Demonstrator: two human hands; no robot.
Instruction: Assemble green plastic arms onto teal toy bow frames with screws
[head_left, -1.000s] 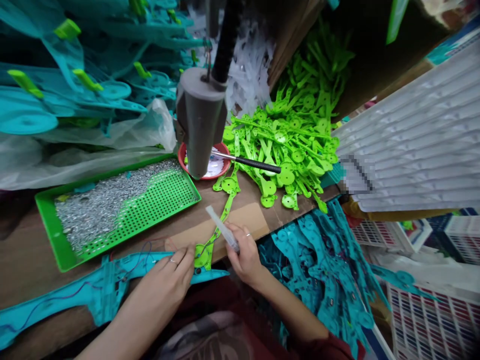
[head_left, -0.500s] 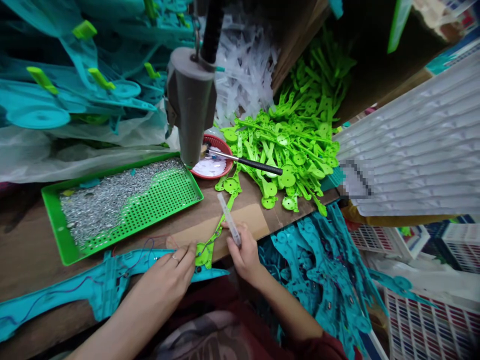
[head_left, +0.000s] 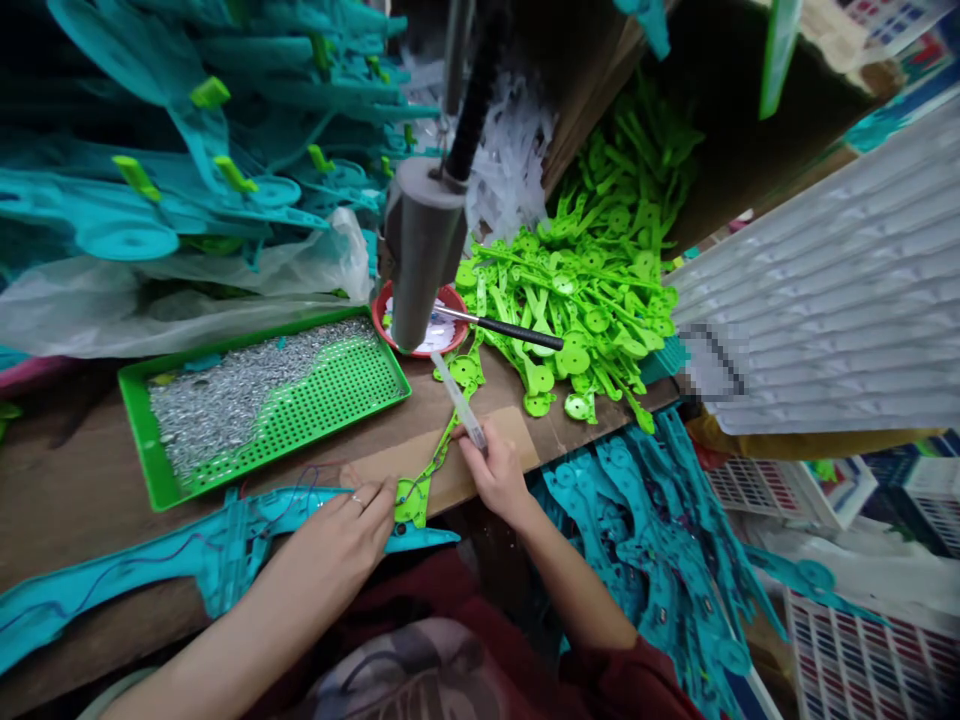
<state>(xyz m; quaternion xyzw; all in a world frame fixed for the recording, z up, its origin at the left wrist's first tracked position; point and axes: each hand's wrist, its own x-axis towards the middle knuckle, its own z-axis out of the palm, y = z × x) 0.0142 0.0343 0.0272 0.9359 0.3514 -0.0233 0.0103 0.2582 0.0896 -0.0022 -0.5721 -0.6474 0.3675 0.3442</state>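
Whitish strip (head_left: 460, 402) sits gripped in right hand (head_left: 498, 478); left hand (head_left: 352, 528) curls over teal frame (head_left: 225, 555), grip unclear.

Shirt (head_left: 405, 605): dark red, lower centre of frame, large grey print (head_left: 420, 665) on the front, cut by the bottom edge. Right sleeve (head_left: 626, 680): plain dark red, lower right. Left hand (head_left: 356, 535): thin silver-coloured ring (head_left: 358, 500), left of centre

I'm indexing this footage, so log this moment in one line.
left hand on teal part | right hand holding translucent piece | lime part by left hand | green tray beyond
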